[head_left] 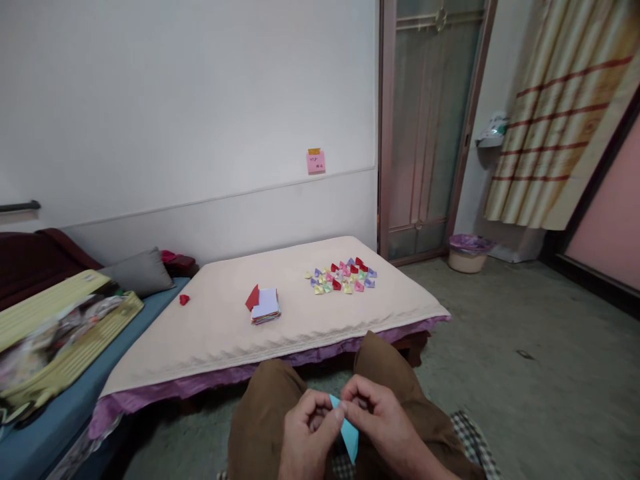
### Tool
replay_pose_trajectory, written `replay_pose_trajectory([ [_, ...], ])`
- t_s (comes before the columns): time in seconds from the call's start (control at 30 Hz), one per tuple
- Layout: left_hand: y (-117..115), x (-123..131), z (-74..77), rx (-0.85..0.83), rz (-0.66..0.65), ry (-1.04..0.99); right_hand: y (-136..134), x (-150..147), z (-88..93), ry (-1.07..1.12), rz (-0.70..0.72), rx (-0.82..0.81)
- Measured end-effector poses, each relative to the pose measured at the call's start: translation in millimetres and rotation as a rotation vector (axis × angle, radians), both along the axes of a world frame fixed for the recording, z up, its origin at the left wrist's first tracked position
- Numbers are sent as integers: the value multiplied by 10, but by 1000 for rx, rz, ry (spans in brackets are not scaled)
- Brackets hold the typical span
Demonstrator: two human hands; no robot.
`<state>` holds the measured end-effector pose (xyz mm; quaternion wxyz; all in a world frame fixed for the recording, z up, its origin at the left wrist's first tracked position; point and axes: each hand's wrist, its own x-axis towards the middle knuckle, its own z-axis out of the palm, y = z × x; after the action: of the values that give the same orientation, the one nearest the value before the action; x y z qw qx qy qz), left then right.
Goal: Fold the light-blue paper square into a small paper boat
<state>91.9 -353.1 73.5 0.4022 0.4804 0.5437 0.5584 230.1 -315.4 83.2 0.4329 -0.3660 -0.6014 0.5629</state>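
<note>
Over my lap, a folded piece of light blue paper point(349, 437) is pinched between both hands. My left hand point(311, 433) grips its left edge, with the thumb on top and the fingers curled under. My right hand point(377, 417) is closed on the upper part, thumb and fingertips pressed near the left thumb. The lower end of the paper hangs down to a point below the hands. Some of its folds are hidden behind my fingers.
On the cloth-covered table point(210, 347) lie a stack of coloured paper point(266, 304), a red folded sheet point(253, 297), several small folded paper pieces point(347, 273) and a red item point(185, 299). A grey cushion point(143, 272) is at left. A bin point(468, 257) stands right.
</note>
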Motion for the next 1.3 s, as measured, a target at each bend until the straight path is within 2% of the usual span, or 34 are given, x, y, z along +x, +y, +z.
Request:
replay_pose_trajectory([
  [0.1,-11,-42,101,-14,-11,71,-19,-2,24,-30,33,57],
  [0.23,-2,-149,204,-30,14,32,6,17,40,-19,137,1],
  [0.33,6,-175,260,-34,44,-20,22,32,62,-34,115,19],
  [0.47,2,-143,302,-20,75,-67,8,73,121,-191,55,176],
  [0.6,-9,-142,296,-24,100,-102,-24,118,199,-330,34,325],
  [0.73,-38,-156,268,-26,44,-157,-45,137,239,-387,33,431],
  [0.9,-91,-142,229,32,37,-78,-50,142,238,-418,29,518],
  [1.1,-133,-157,132,95,-18,8,-84,140,253,-452,7,568],
  [1.3,-164,-102,134,99,22,52,-125,131,226,-469,21,574],
])
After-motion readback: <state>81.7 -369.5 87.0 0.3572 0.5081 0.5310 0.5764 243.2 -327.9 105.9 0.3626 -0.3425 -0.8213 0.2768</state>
